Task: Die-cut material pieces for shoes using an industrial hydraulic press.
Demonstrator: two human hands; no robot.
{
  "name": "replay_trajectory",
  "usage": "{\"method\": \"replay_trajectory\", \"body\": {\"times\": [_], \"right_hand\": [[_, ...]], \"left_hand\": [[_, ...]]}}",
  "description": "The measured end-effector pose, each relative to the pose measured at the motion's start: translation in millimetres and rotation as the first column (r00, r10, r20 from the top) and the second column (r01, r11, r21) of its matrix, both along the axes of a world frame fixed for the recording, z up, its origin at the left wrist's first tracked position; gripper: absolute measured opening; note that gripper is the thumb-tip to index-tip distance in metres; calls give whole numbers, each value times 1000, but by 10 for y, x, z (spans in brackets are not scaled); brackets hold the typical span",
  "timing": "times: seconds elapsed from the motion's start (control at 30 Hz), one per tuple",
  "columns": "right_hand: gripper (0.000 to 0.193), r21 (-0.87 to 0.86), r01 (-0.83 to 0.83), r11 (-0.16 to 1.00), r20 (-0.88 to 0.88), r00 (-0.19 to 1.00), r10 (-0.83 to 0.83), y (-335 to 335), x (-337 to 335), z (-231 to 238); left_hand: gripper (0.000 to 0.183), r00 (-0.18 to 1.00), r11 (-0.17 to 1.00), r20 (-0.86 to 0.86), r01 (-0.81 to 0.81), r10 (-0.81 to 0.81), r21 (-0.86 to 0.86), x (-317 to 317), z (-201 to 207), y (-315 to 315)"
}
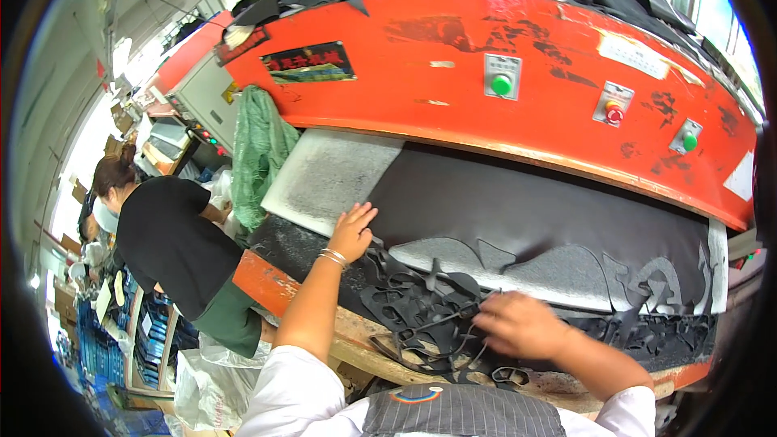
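A black sheet of leather-like material (518,202) lies on a white board (324,166) beneath a red press. Curved shapes are cut out along its near edge, where the board shows through. My left hand (353,232) is open at the sheet's left end, fingers stretched toward it over the board's near edge. Tangled black offcut strips (425,295) are heaped along the front ledge. At the heap's right side my right hand (522,325) has its fingers curled down on the strips. Its fingertips are partly hidden and slightly blurred.
The red press beam (388,73) spans above the board, with a green button (502,85) and a red knob (614,113). Black material is piled on top. A green woven sack (259,146) hangs at left. A person in a black shirt (174,235) bends beside the machine.
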State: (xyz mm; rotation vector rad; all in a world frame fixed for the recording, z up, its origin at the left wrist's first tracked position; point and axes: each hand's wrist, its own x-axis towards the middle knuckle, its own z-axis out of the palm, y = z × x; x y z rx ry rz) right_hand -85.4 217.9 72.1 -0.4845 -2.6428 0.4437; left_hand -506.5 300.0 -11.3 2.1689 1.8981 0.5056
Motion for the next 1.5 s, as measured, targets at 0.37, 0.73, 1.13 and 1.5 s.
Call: {"method": "replay_trajectory", "body": {"times": [0.37,0.73,1.13,1.5], "right_hand": [[36,-9,103,995,218,971,-98,-279,-934,-277],[16,-75,174,982,401,907,-130,-103,-950,-307],[27,-77,861,502,279,502,-819,1308,-1585,124],[33,21,864,503,371,461,-806,1945,-2103,-260]], "left_hand": [[61,991,983,-14,132,-135,-131,115,-46,123],[48,946,945,125,311,-298,-101,-422,43,183],[54,913,891,6,397,-408,218,-509,-129,322],[51,912,902,75,383,-403,200,-499,-183,329]]}}
